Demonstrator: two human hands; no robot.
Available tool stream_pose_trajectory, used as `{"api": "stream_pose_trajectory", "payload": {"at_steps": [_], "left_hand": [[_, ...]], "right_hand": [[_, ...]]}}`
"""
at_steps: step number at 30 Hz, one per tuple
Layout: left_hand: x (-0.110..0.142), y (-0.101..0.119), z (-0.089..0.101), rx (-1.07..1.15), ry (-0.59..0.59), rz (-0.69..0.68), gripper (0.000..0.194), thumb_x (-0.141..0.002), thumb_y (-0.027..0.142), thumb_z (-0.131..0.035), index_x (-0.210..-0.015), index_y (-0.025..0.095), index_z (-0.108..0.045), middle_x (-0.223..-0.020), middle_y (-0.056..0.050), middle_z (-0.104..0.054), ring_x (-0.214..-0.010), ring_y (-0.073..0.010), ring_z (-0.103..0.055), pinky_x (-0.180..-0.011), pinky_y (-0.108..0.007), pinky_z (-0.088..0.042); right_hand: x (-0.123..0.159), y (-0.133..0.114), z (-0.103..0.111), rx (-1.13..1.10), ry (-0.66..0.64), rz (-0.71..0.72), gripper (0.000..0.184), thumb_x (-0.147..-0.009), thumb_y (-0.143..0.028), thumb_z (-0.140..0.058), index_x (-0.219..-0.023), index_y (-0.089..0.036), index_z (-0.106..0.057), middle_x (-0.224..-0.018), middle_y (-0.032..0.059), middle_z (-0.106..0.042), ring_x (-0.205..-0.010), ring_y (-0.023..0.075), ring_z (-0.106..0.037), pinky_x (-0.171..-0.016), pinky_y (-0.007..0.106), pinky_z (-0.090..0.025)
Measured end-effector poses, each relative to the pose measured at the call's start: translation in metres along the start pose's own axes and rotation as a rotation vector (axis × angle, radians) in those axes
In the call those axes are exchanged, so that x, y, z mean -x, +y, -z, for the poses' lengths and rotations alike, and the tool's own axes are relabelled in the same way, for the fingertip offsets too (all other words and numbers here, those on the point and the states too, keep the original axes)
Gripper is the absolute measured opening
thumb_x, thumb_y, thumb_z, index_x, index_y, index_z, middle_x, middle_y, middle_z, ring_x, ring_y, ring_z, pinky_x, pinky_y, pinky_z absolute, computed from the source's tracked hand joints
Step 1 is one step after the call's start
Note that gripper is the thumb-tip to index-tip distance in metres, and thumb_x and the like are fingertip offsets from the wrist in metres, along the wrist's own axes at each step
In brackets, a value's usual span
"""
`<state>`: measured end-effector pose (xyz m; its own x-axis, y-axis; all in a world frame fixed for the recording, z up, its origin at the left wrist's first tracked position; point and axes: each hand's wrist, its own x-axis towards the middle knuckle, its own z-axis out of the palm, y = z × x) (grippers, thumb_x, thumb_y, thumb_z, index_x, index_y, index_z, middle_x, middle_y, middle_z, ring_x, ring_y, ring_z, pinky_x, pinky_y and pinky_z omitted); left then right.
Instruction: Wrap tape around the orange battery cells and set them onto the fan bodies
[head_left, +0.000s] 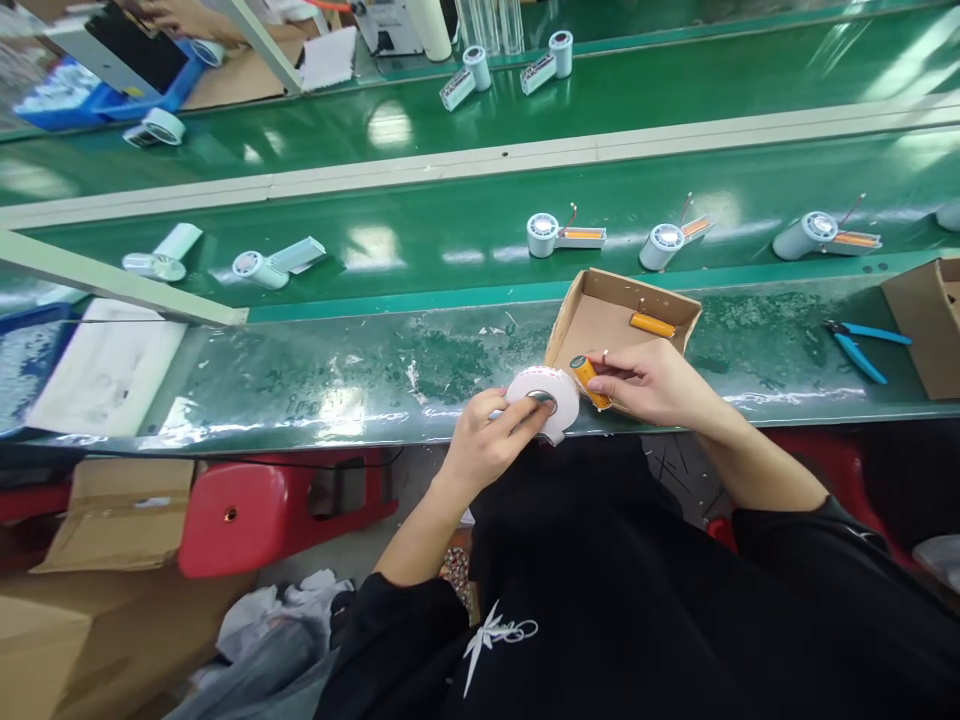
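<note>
Over scuffed bench (337, 365) nr grn belt (450, 225) — L fingers (516, 414) hold white roll (567, 402), R fingers (626, 361) orange cyl (583, 371).

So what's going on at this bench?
A person is working with both hands over a green bench. The grip of the left hand is on a white roll, with fingers at its core. The right hand holds an orange cylinder close beside it; whether the two touch is hard to tell. Another orange cylinder lies in the cardboard box just behind. Farther back, pale devices lie on the green surface.
</note>
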<state>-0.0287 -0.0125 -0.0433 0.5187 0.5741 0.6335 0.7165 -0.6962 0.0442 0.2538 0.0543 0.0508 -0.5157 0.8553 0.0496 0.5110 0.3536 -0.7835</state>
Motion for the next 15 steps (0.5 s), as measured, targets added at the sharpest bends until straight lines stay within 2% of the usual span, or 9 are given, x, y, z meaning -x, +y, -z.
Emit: {"api": "stream_pose_trajectory", "payload": {"at_steps": [3, 5, 7, 9, 11, 15], "left_hand": [[0.002, -0.001, -0.001, 0.043, -0.049, 0.000, 0.053, -0.102, 0.013, -0.079, -0.149, 0.037, -0.073, -0.119, 0.000, -0.085, -0.106, -0.0223, -0.059, -0.117, -0.038, -0.057], [0.000, 0.001, 0.000, 0.036, -0.043, -0.001, 0.054, -0.102, 0.013, -0.078, -0.151, 0.037, -0.072, -0.120, 0.000, -0.084, -0.103, -0.0216, -0.059, -0.117, -0.037, -0.057], [-0.005, 0.005, 0.002, 0.004, -0.013, -0.014, 0.052, -0.103, 0.012, -0.077, -0.149, 0.036, -0.073, -0.120, 0.001, -0.084, -0.100, -0.0213, -0.059, -0.118, -0.036, -0.056], [-0.010, 0.009, 0.004, -0.004, -0.010, -0.045, 0.049, -0.103, 0.012, -0.077, -0.146, 0.036, -0.075, -0.120, 0.002, -0.084, -0.099, -0.0207, -0.059, -0.118, -0.034, -0.055], [-0.013, 0.010, 0.005, 0.028, -0.035, -0.087, 0.047, -0.103, 0.011, -0.077, -0.142, 0.036, -0.076, -0.118, 0.004, -0.084, -0.099, -0.0198, -0.060, -0.117, -0.033, -0.055], [-0.012, 0.003, 0.007, 0.105, -0.112, -0.078, 0.049, -0.103, 0.014, -0.077, -0.145, 0.039, -0.075, -0.119, 0.003, -0.083, -0.102, -0.0191, -0.063, -0.119, -0.035, -0.055]], "right_hand": [[-0.001, -0.001, -0.003, 0.085, -0.071, 0.042, 0.036, -0.104, -0.044, -0.065, -0.080, -0.023, -0.082, -0.085, 0.0063, -0.085, -0.074, 0.0210, -0.077, -0.078, 0.033, -0.061], [-0.002, 0.003, -0.006, 0.052, -0.049, 0.009, 0.031, -0.102, -0.044, -0.069, -0.085, -0.024, -0.085, -0.091, 0.0062, -0.087, -0.084, 0.0242, -0.081, -0.083, 0.035, -0.064], [-0.002, 0.010, -0.005, -0.028, 0.050, -0.051, 0.027, -0.097, -0.048, -0.075, -0.096, -0.025, -0.089, -0.101, 0.0059, -0.088, -0.096, 0.0289, -0.083, -0.089, 0.041, -0.068], [-0.002, 0.015, 0.002, -0.106, 0.183, -0.108, 0.031, -0.093, -0.053, -0.080, -0.104, -0.026, -0.091, -0.106, 0.0059, -0.088, -0.103, 0.0327, -0.083, -0.092, 0.047, -0.070], [0.000, 0.018, 0.014, -0.126, 0.249, -0.139, 0.032, -0.091, -0.056, -0.083, -0.103, -0.028, -0.092, -0.106, 0.0055, -0.088, -0.105, 0.0346, -0.083, -0.090, 0.050, -0.072], [0.003, 0.011, 0.032, -0.046, 0.162, -0.146, 0.028, -0.090, -0.055, -0.085, -0.097, -0.028, -0.093, -0.105, 0.0041, -0.089, -0.101, 0.0335, -0.084, -0.083, 0.044, -0.072]]}}
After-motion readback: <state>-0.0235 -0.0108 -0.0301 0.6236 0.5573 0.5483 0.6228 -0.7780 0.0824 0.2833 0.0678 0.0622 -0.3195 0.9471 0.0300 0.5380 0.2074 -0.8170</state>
